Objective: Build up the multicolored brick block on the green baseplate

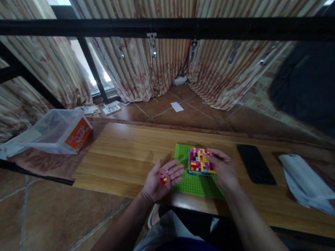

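My left hand (160, 181) lies palm up with its fingers stretched out, left of the green baseplate (185, 187). Several small toy bricks (163, 179), red, yellow and pink, rest loose on that palm. On the baseplate stands a block built of many small bricks (200, 161), its top a mix of pink, red, yellow and orange. My right hand (225, 169) is at the block's right side, thumb and fingers pinched together over its top. Whatever sits between those fingertips is too small and hidden to make out.
A black phone (255, 164) lies on the wooden table (122, 156) right of the baseplate, with a white packet (307, 178) beyond it. At the left is a clear plastic bin (59, 132) with an orange label. A dark metal rail (172, 24) crosses ahead, before striped curtains.
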The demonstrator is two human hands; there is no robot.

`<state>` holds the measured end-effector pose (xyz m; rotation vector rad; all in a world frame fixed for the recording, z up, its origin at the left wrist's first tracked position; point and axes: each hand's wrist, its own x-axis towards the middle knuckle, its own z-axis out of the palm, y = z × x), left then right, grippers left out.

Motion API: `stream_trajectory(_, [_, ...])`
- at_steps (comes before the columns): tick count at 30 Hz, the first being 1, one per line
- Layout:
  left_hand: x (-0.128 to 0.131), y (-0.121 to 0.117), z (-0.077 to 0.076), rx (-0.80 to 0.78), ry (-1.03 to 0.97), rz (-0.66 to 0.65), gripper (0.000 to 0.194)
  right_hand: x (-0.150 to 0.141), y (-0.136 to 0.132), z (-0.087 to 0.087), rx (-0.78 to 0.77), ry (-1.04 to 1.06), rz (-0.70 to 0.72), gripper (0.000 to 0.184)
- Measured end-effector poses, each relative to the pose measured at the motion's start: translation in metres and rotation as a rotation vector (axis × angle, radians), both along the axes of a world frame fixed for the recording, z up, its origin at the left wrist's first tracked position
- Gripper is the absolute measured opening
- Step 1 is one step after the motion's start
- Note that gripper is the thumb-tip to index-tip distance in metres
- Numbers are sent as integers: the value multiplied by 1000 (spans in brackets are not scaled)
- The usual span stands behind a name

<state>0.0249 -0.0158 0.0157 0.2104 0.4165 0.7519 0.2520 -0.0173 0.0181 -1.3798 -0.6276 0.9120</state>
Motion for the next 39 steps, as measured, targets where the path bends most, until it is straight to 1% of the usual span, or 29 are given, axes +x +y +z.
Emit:
stream_trajectory(1, [0, 0, 0, 2, -6, 4, 58, 1, -1, 0, 7, -53, 3, 35])
stream_trajectory(3, [0, -1, -2, 4, -25, 7, 61, 0, -6, 2, 30, -240, -30, 34])
stream_trajectory(5, [1, 0, -4, 3, -46, 1, 63, -3, -13, 9, 71, -493, -79, 30])
stream_trajectory(6, [1, 0, -5, 2, -54, -3, 63, -7, -16, 14, 101, -612, -86, 28])
stream_trajectory(7, [1, 0, -6, -1, -62, -8, 64, -12, -20, 19, 137, -705, -62, 26])
stream_trajectory(10, [0, 1, -7, -14, -81, -21, 66, -34, -30, 33, 253, -850, 91, 22])
stream_trajectory(12, [0, 1, -7, -25, -91, -24, 68, -52, -34, 37, 277, -953, 232, 21])
stream_trajectory(15, [0, 1, -6, -46, -111, -22, 68, -78, -36, 34, 261, -1096, 393, 22])
stream_trajectory(19, [0, 0, -5, -35, -115, -20, 63, -100, -33, 25, 220, -1220, 476, 24])
stream_trajectory(25, [0, 0, -5, 9, -123, -63, 66, -109, -30, 21, 162, -1294, 515, 21])
stream_trajectory(30, [0, -1, -6, 28, -134, -39, 63, -111, -30, 20, 166, -1253, 510, 19])
stream_trajectory(33, [1, -1, -5, 26, -126, -23, 63, -110, -30, 24, 178, -1178, 517, 20])
stream_trajectory(36, [0, 0, -5, 5, -103, -17, 63, -106, -33, 34, 176, -1018, 521, 21])
stream_trajectory(39, [0, 1, -7, -16, -96, -23, 65, -97, -37, 44, 156, -883, 484, 20])
